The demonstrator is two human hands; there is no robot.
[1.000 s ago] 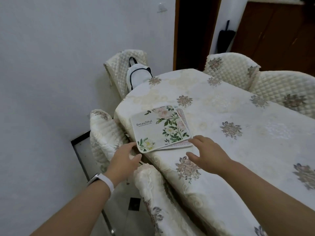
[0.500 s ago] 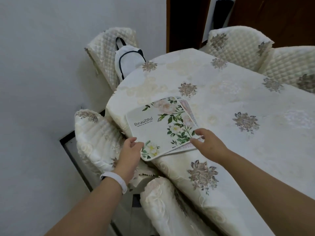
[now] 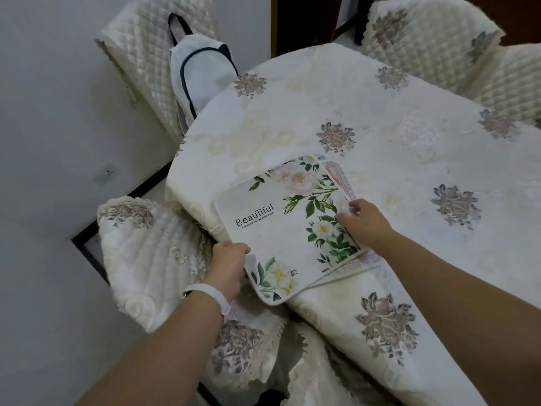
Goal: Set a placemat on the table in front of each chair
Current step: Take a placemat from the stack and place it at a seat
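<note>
A stack of placemats lies at the near left corner of the table (image 3: 380, 136), which wears a cream floral cloth. The top placemat (image 3: 281, 227) is white with green leaves, pale flowers and the word "Beautiful". Beneath it a placemat with a pink border (image 3: 339, 177) shows along the right and lower edges. My left hand (image 3: 229, 265) grips the stack's near left corner, which overhangs the table edge. My right hand (image 3: 363, 221) rests with its fingers on the top placemat's right edge.
Chairs in quilted cream covers surround the table: one just left of the corner (image 3: 152, 253), one at the far left (image 3: 152, 63) with a white bag (image 3: 202, 71) on it, two at the far right (image 3: 430, 36). A white wall stands on the left.
Both hands have come onto the stack: the left now grips its near corner, the right lies on its right edge. The view has dropped closer to the table.
</note>
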